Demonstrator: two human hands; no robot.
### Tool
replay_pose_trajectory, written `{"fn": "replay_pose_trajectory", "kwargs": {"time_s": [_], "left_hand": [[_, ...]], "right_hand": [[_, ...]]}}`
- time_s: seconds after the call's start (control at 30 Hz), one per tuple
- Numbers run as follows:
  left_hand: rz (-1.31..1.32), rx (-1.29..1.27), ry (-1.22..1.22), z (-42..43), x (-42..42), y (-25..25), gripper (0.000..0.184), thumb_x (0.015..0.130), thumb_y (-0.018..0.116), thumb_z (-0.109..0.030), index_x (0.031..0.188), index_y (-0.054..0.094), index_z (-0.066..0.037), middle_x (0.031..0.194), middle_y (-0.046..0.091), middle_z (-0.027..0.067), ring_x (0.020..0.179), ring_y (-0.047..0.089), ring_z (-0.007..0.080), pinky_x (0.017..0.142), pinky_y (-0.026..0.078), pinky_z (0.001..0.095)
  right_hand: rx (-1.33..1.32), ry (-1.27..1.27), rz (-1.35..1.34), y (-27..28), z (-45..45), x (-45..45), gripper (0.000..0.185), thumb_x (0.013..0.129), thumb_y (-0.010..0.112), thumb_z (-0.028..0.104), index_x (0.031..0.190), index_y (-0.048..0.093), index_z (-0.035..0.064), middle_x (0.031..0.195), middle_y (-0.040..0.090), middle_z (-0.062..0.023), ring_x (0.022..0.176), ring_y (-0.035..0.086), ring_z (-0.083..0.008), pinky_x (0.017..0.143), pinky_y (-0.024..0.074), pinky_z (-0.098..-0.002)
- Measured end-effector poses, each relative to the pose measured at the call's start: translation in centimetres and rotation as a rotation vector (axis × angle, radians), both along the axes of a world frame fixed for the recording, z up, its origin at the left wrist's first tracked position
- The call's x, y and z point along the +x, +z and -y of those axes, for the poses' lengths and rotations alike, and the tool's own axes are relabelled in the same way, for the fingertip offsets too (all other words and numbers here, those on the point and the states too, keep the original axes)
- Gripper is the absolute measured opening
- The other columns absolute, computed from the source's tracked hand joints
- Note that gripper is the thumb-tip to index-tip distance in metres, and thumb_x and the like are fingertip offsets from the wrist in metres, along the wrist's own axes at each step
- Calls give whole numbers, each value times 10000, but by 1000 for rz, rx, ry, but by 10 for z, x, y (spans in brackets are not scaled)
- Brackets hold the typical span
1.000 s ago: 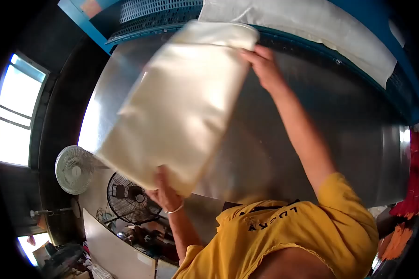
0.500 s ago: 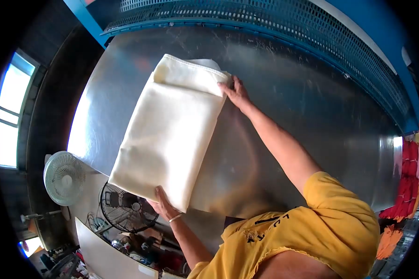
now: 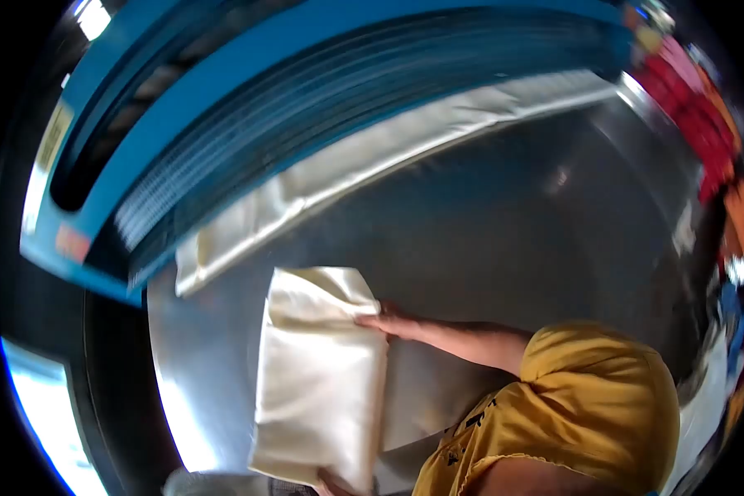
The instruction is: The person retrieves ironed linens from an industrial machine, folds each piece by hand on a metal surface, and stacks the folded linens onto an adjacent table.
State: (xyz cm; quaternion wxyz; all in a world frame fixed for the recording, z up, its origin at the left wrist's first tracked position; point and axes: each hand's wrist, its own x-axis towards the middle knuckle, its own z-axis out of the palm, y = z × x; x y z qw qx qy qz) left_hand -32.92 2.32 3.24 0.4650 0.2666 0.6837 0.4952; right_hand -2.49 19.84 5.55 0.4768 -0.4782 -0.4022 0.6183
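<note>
A folded cream-white cloth (image 3: 318,388) lies over the metal table in the lower middle, its top fold rumpled and its surface glossy. My right hand (image 3: 394,321) is closed on the cloth's right edge near the upper corner, thumb on top and the other fingers mostly hidden. At the cloth's bottom edge, my left hand (image 3: 331,486) is cut off by the picture's edge. Its visible part grips the lower border, with the fingers under the cloth out of sight.
A long strip of white fabric (image 3: 306,187) lies along the back of the metal table (image 3: 504,223), below the slatted front of a blue machine (image 3: 306,91). Red cloths (image 3: 678,103) and other coloured textiles hang at the right. A bright window (image 3: 45,405) is at lower left.
My view has turned toward the machine and right side, so the cloth and hands appear lower. The long white fabric strip now shows at the table's back. Both hands still hold the folded cloth.
</note>
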Motion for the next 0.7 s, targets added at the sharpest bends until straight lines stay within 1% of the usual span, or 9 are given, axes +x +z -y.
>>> {"fn": "replay_pose_trajectory", "kwargs": {"time_s": [0.07,0.1,0.17,0.23,0.37,0.5,0.57,0.63,0.7], "left_hand": [[36,-19,-177,-45,52,14,446,838,545,-277,1136,470,46,1038,533,155,893,534,247,778,453,365],[51,-24,-272,-60,77,21,447,838,545,-279,1136,472,47,1041,533,157,896,534,248,778,454,366],[70,-31,-460,-74,129,32,450,838,546,-281,1136,474,48,1047,532,161,903,534,250,778,456,369],[86,-31,-645,-75,180,40,453,838,547,-284,1136,476,50,1052,532,165,909,534,252,778,458,371],[82,-55,-993,-57,289,56,459,837,549,-290,1135,481,53,1063,530,173,922,533,255,778,461,376],[91,-98,-1398,-3,386,55,465,837,552,-296,1134,486,55,1074,529,181,934,532,259,778,465,381],[90,-134,-1586,24,421,56,468,836,553,-299,1134,488,57,1080,528,185,941,532,260,778,467,384],[88,-175,-1741,50,453,57,471,836,554,-302,1134,491,58,1085,528,188,947,532,262,778,469,387],[94,-215,-1881,69,478,57,474,836,555,-305,1133,493,60,1091,527,192,953,532,264,778,471,389]], "right_hand": [[-114,-49,61,9,17,53,505,761,658,349,1128,537,24,837,604,-36,659,568,-116,458,438,-244],[72,-245,16,-25,21,71,491,755,677,304,1131,537,21,902,613,-51,757,574,-126,563,469,-261],[-112,-303,-38,4,70,142,459,756,687,259,1122,548,21,966,617,-60,854,568,-140,708,470,-283],[-48,-479,-74,-5,117,199,431,762,687,247,1108,562,23,988,618,-59,893,565,-144,799,449,-296],[1,-851,-171,-8,232,280,388,772,684,194,1093,569,8,964,618,-38,876,569,-117,776,456,-266],[-55,-1237,-45,-13,372,326,330,752,683,201,1011,604,12,887,619,-4,787,564,-91,709,459,-249],[73,-1429,-27,40,448,319,345,725,695,209,995,610,12,894,624,-12,802,563,-105,719,454,-257],[155,-1533,-143,36,508,328,333,715,699,191,988,619,18,901,634,-32,826,560,-117,731,450,-265],[139,-1764,2,64,559,317,263,736,688,168,954,634,32,876,630,-34,820,563,-116,718,453,-273]]}}
